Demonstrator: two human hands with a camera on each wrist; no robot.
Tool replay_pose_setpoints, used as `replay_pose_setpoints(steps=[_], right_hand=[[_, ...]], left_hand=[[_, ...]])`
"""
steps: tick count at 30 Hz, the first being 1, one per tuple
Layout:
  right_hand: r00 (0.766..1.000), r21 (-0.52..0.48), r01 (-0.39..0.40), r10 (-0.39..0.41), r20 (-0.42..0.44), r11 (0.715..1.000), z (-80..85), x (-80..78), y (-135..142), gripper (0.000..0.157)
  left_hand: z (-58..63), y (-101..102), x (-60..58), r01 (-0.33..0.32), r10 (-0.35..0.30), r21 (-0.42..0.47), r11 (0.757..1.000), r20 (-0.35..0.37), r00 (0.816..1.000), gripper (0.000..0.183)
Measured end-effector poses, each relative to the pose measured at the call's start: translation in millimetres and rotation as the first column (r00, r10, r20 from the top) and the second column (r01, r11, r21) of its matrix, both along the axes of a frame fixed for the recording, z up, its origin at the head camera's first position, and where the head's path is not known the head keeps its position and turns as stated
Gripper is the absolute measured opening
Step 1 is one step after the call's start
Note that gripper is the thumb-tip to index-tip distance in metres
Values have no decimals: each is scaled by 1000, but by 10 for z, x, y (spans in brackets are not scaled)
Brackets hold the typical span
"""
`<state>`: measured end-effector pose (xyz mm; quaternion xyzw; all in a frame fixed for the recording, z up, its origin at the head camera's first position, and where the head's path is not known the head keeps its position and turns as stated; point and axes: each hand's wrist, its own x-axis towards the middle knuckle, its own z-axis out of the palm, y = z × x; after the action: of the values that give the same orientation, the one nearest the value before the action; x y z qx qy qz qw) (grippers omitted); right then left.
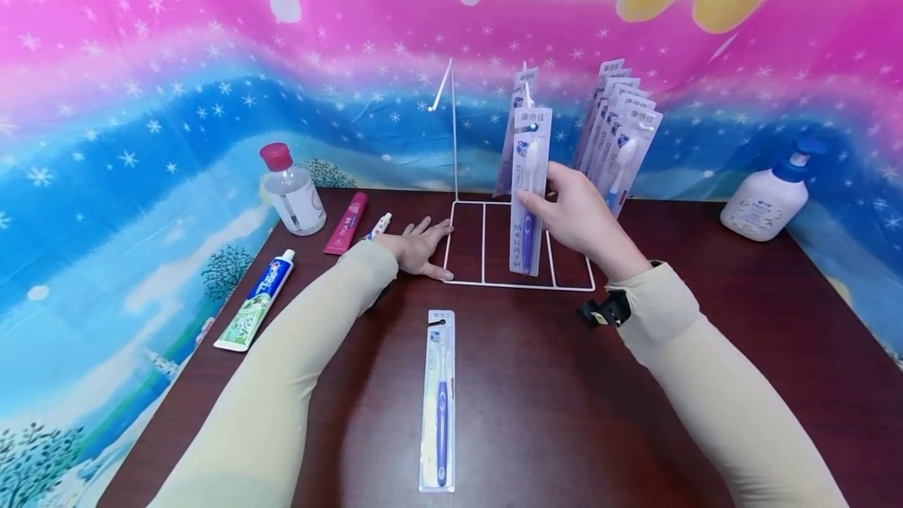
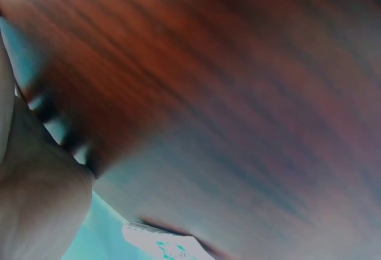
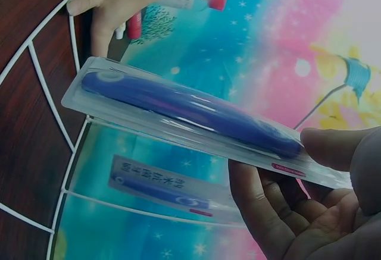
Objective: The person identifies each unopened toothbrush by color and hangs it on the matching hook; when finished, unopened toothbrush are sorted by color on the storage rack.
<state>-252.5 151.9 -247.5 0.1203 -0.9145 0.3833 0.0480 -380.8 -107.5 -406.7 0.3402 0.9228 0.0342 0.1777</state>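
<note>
My right hand (image 1: 584, 214) pinches a packaged purple toothbrush (image 1: 525, 245) between thumb and fingers and holds it upright at the middle hook of a white wire rack (image 1: 518, 285). Its top hole is near the hook's end; whether the hook passes through cannot be told. Behind it another packaged toothbrush (image 1: 506, 155) hangs on that hook. The right wrist view shows the held toothbrush (image 3: 190, 114) from its handle end. With fingers spread, my left hand (image 1: 418, 248) rests at the left side of the rack's base. One more packaged purple toothbrush (image 1: 439, 406) lies on the table in front.
Several packaged toothbrushes (image 1: 621, 132) hang at the rack's right. On the left are a red-capped bottle (image 1: 296, 202), a red tube (image 1: 347, 224), a small white tube (image 1: 381, 226) and a green-and-blue toothpaste tube (image 1: 257, 300). A blue-topped pump bottle (image 1: 765, 202) stands right.
</note>
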Motion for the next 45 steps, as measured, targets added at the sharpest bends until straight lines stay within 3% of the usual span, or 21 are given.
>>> replay_pose_setpoints(steps=[8, 17, 23, 33, 45], right_hand=[[1000, 24, 20, -21, 13, 1000, -17, -321, 1, 44], [994, -14, 73, -72, 84, 997, 15, -713, -38, 46], [990, -10, 109, -107, 91, 994, 24, -890, -83, 45], [985, -34, 139, -135, 108, 990, -3, -968, -68, 44], [978, -61, 132, -120, 169, 989, -66, -925, 15, 51]], left_hand=[[-19, 5, -9, 2, -2, 2, 1000, -2, 1000, 105], [-36, -4, -24, -7, 7, 12, 1000, 6, 1000, 106], [-38, 0, -19, -18, 17, 21, 1000, 17, 1000, 106], [-40, -2, -21, -24, 23, 27, 999, 7, 1000, 106], [-49, -4, -16, -16, 16, 18, 1000, -3, 1000, 105]])
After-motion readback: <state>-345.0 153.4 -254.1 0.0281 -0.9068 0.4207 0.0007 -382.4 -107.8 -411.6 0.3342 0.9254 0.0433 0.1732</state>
